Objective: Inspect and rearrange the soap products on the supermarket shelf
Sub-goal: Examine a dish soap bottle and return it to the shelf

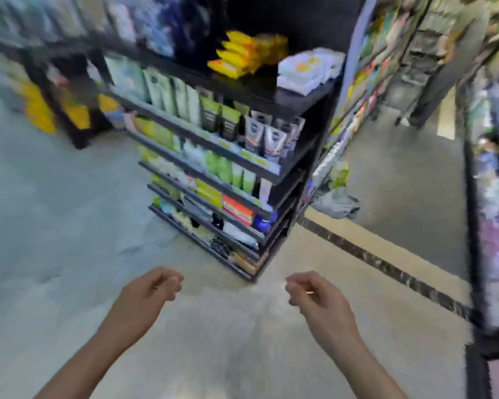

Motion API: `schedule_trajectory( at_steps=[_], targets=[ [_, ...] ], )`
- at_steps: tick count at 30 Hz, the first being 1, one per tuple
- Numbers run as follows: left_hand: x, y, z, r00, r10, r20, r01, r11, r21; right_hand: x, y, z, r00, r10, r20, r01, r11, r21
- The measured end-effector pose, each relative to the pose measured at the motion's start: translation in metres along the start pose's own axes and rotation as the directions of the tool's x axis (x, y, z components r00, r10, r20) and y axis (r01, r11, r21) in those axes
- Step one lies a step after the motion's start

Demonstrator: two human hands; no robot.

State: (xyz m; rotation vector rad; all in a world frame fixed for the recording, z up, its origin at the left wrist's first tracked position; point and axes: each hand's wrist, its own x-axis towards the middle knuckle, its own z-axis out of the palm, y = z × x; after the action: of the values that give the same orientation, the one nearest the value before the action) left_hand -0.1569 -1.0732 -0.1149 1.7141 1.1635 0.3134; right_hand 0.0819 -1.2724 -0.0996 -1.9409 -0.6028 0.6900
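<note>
- Left hand [150,286]: loosely curled, empty, below the shelf unit [288,102].
- Right hand [314,292]: loosely curled, empty, likewise.
- Yellow packs [236,57] and white packs [306,69]: on the unit's top shelf.

Shelf unit [288,180] ahead, centre; packets [242,56] on its top, probably soap; aisle floor [401,174] right.

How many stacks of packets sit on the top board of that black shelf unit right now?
2: a yellow stack toward the back-left of the top board, and a white stack at its right end. Blur and dark bottles behind could hide more.
</note>
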Motion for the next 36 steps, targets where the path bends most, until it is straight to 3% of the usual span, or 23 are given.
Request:
schedule_trajectory(
  at_steps=[8,15,25,31,36],
  targets=[
    [0.046,-0.057,-0.202,0.946,-0.153,-0.287,0.104,0.978,-0.181,0.079,-0.124,0.217,0.964,-0.097,0.249,0.077,0.993,0.090],
    [0.152,-0.051,-0.294,0.928,-0.170,-0.331,0.103,0.972,-0.210,0.178,-0.201,0.318,0.934,-0.169,0.315,0.159,0.986,0.059],
    [0.381,0.016,-0.433,0.939,0.048,-0.340,-0.062,0.998,-0.031,0.365,-0.345,0.438,0.891,-0.283,0.354,0.245,0.958,0.150],
    [0.513,0.065,-0.494,0.922,0.159,-0.352,-0.201,0.976,-0.086,0.447,-0.435,0.482,0.894,-0.336,0.297,0.293,0.939,0.180],
    [0.642,0.096,-0.526,0.887,0.369,-0.279,-0.385,0.923,-0.003,0.514,-0.493,0.515,0.908,-0.384,0.166,0.357,0.919,0.169]
  ],
)
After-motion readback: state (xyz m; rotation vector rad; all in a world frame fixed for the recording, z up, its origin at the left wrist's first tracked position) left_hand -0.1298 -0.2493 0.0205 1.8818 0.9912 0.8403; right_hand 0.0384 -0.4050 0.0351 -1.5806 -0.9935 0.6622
